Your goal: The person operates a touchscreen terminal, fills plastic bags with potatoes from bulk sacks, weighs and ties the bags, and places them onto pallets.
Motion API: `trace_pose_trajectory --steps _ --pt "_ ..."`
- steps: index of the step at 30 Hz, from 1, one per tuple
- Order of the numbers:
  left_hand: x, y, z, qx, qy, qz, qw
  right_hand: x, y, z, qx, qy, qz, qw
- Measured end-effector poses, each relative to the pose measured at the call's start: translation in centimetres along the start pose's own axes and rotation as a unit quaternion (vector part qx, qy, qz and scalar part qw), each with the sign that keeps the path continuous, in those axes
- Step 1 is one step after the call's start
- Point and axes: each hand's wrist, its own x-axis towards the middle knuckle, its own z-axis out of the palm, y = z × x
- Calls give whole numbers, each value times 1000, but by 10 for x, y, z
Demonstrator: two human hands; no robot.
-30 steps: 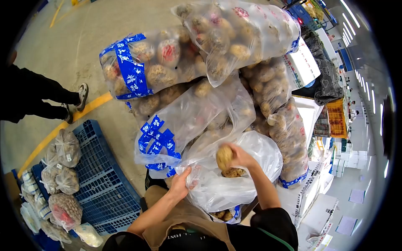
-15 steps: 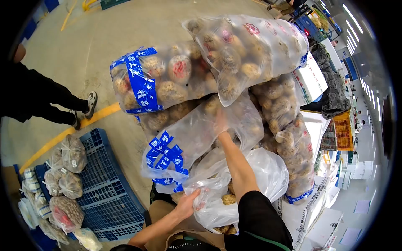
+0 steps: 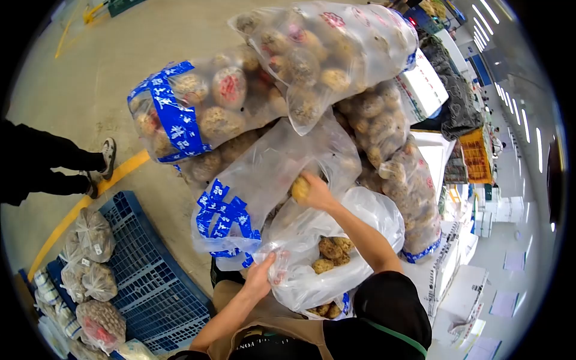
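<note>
My right hand (image 3: pixel 315 191) is closed around a potato (image 3: pixel 300 189), at the opening of a large clear sack (image 3: pixel 267 162) with blue printed tape. Closer to me, my left hand (image 3: pixel 260 277) pinches the rim of a white plastic bag (image 3: pixel 300 282). Several potatoes (image 3: pixel 331 253) lie inside that open white bag. Below it, a few more potatoes (image 3: pixel 327 310) show in another bag beside blue tape. Full sacks of potatoes (image 3: pixel 225 99) are stacked behind the slack clear sack.
A blue plastic pallet (image 3: pixel 147 264) stands on the floor at left, with small filled bags (image 3: pixel 93 234) beside it. A person in black trousers (image 3: pixel 48 159) stands at far left. White boxes (image 3: pixel 447 276) and an orange crate (image 3: pixel 476 156) are on the right.
My right hand has come out of the clear sack with a potato and moved toward the white bag. The white bag's mouth is wider, showing more potatoes. The view has shifted slightly.
</note>
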Motion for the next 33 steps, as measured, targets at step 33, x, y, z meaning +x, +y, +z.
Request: trace_pose_trajectory --steps 33 --pt "-4 -2 30 41 -120 0 992 39 155 -39 -342 80 2 936"
